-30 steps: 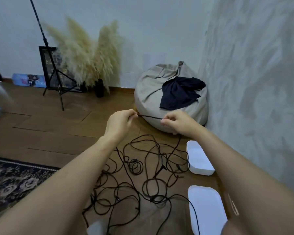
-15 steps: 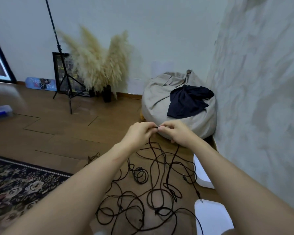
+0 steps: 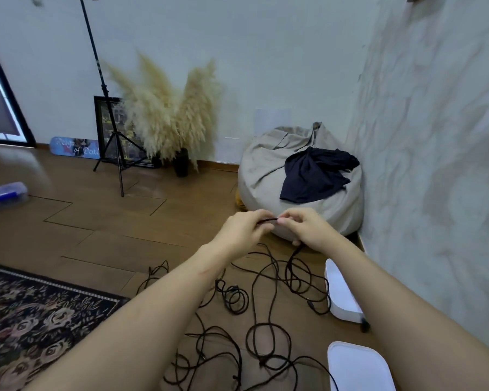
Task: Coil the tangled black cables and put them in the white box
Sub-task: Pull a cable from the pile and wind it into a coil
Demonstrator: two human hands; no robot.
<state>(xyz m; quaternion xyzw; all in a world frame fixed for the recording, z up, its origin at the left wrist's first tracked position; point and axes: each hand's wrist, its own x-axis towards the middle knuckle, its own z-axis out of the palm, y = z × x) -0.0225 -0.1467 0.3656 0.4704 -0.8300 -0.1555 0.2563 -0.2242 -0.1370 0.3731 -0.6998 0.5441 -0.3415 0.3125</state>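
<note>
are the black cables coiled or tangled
Tangled: the black cables sprawl in loose overlapping loops on the floor.

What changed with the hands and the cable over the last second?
The left hand and right hand came together. A second ago they held a taut stretch of black cable between them; now only a short bit shows between their pinching fingertips. Neither hand let go. The tangle and the white box lie much as before, with nothing coiled or boxed yet.
</note>
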